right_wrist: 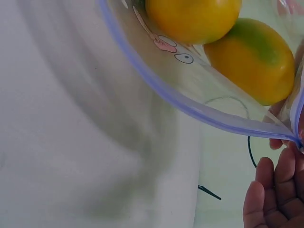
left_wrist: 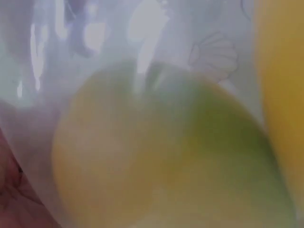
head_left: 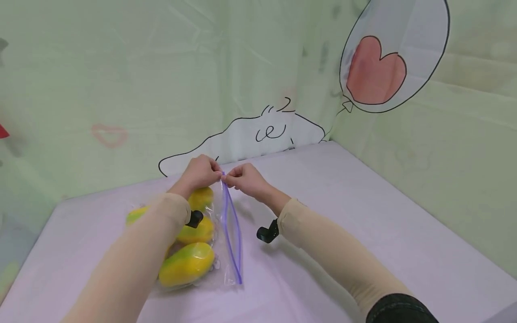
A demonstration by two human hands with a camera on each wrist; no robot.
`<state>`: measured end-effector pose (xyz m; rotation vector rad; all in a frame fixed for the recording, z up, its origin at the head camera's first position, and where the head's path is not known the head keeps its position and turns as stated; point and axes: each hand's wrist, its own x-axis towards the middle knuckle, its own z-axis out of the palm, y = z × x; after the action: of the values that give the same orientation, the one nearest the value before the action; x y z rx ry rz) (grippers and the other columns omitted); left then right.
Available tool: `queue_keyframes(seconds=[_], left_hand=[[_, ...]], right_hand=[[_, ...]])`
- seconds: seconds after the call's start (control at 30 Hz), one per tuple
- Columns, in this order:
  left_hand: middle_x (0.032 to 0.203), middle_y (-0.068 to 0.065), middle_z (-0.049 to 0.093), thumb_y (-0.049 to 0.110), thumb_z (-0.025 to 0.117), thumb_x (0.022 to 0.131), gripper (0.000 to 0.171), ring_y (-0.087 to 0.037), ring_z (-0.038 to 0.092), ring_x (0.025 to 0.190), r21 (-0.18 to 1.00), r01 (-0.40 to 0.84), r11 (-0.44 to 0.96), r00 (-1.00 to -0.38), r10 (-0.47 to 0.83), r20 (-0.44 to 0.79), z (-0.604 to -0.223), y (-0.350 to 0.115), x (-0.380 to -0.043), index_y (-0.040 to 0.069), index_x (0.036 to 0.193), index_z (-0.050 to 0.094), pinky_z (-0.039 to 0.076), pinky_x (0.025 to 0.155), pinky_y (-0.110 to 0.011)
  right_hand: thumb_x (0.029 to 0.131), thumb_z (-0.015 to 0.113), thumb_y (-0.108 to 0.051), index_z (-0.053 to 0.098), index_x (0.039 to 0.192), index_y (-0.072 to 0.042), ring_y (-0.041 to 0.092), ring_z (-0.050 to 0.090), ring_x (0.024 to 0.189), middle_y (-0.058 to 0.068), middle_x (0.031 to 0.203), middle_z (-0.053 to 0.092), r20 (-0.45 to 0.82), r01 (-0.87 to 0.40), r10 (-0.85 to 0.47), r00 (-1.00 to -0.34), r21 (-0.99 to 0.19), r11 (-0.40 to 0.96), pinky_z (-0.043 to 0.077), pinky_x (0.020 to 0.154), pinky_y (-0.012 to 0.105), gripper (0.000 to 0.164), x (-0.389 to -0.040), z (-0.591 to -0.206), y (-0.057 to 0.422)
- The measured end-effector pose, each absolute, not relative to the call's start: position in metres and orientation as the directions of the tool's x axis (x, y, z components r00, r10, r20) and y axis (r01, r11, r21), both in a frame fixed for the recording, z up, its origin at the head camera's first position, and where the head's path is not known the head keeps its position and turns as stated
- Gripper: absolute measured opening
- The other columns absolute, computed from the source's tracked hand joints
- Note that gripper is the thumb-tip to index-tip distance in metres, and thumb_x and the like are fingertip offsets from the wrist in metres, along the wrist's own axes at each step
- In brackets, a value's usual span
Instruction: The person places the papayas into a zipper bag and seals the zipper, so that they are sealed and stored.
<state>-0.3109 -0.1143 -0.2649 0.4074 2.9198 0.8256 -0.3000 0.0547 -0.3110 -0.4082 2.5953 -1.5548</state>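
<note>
A clear zip bag (head_left: 220, 273) with a purple zip strip lies on the table, its mouth facing right and parted along most of its length. Inside are several yellow-green mangoes (head_left: 187, 264), which also fill much of the left wrist view as a blurred mango (left_wrist: 156, 152). At the far end of the strip, my left hand (head_left: 202, 171) pinches the bag's corner. Right beside it, my right hand (head_left: 246, 180) pinches the same corner of the zip. The right wrist view shows the purple zip strip (right_wrist: 190, 109) curving to the fingers at the right edge.
The table (head_left: 323, 202) has a pale lilac cover. Behind it and to the right hang pale green curtains (head_left: 161, 67) with line drawings and a balloon with a red heart (head_left: 375, 74). A small black camera (head_left: 268, 232) sits on the right wrist.
</note>
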Motion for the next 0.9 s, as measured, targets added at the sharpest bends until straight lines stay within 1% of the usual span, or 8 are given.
queue_keyframes(seconds=[0.17,0.27,0.33,0.47,0.6,0.7,0.8,0.9], left_hand=[[0.076,-0.003,0.059,0.017,0.061,0.097,0.02,-0.02,0.051,0.075,0.501,0.202,0.841,-0.975,0.221,0.022,-0.265,-0.114,-0.31,0.004,0.095,0.075,0.042,0.063,-0.023],[0.074,-0.003,0.059,0.017,0.061,0.096,0.02,-0.019,0.051,0.073,0.506,0.191,0.841,-0.977,0.21,0.019,-0.266,-0.115,-0.309,0.003,0.094,0.075,0.041,0.062,-0.023],[0.074,-0.003,0.059,0.016,0.06,0.095,0.02,-0.019,0.051,0.072,0.516,0.184,0.837,-0.979,0.201,0.023,-0.266,-0.113,-0.308,0.003,0.095,0.075,0.041,0.06,-0.022],[0.079,-0.007,0.064,0.014,0.058,0.094,0.023,-0.02,0.053,0.073,0.514,0.168,0.841,-0.984,0.171,0.041,-0.268,-0.112,-0.308,0.001,0.098,0.076,0.042,0.058,-0.021],[0.084,-0.009,0.065,0.015,0.059,0.096,0.022,-0.022,0.054,0.076,0.518,0.154,0.842,-0.988,0.147,0.054,-0.27,-0.11,-0.307,0.001,0.098,0.076,0.043,0.06,-0.022],[0.08,-0.008,0.064,0.015,0.059,0.096,0.022,-0.022,0.054,0.076,0.526,0.169,0.833,-0.985,0.158,0.067,-0.269,-0.108,-0.305,0.001,0.094,0.076,0.043,0.06,-0.022],[0.079,-0.008,0.064,0.015,0.058,0.096,0.023,-0.022,0.054,0.076,0.52,0.176,0.836,-0.984,0.151,0.091,-0.269,-0.106,-0.304,0.0,0.093,0.076,0.042,0.059,-0.022],[0.084,-0.01,0.067,0.013,0.057,0.097,0.024,-0.023,0.055,0.077,0.512,0.162,0.843,-0.986,0.123,0.109,-0.269,-0.107,-0.302,-0.001,0.096,0.076,0.042,0.061,-0.023]], right_hand=[[0.097,0.067,-0.022,0.077,0.093,-0.003,0.019,0.061,0.09,0.002,0.088,0.072,0.007,-0.164,-0.311,-0.951,-0.86,0.482,0.05,0.075,0.023,0.022,-0.286,-0.315,0.055],[0.097,0.066,-0.022,0.076,0.091,-0.004,0.015,0.056,0.086,0.002,0.09,0.072,-0.02,-0.16,-0.332,-0.943,-0.847,0.506,0.047,0.073,0.023,0.022,-0.275,-0.317,0.058],[0.097,0.065,-0.021,0.076,0.09,-0.004,0.013,0.053,0.084,0.001,0.088,0.071,-0.024,-0.167,-0.347,-0.937,-0.844,0.51,0.044,0.071,0.022,0.021,-0.269,-0.319,0.061],[0.095,0.066,-0.018,0.076,0.088,-0.003,0.011,0.049,0.08,-0.002,0.082,0.069,-0.037,-0.189,-0.394,-0.918,-0.834,0.518,0.04,0.068,0.023,0.02,-0.255,-0.321,0.067],[0.095,0.067,-0.019,0.075,0.088,-0.002,0.01,0.047,0.077,-0.004,0.078,0.067,-0.055,-0.207,-0.439,-0.897,-0.825,0.526,0.039,0.066,0.022,0.02,-0.241,-0.323,0.073],[0.094,0.068,-0.018,0.074,0.087,-0.001,0.01,0.048,0.076,-0.002,0.077,0.067,-0.058,-0.209,-0.444,-0.894,-0.822,0.529,0.039,0.066,0.022,0.02,-0.232,-0.323,0.078],[0.094,0.069,-0.016,0.073,0.085,-0.001,0.01,0.048,0.074,0.003,0.077,0.069,-0.067,-0.216,-0.464,-0.883,-0.819,0.531,0.039,0.065,0.021,0.018,-0.222,-0.323,0.081],[0.093,0.07,-0.015,0.072,0.082,-0.002,0.009,0.047,0.071,0.008,0.076,0.068,-0.083,-0.225,-0.494,-0.865,-0.817,0.531,0.039,0.064,0.021,0.018,-0.208,-0.325,0.083]])
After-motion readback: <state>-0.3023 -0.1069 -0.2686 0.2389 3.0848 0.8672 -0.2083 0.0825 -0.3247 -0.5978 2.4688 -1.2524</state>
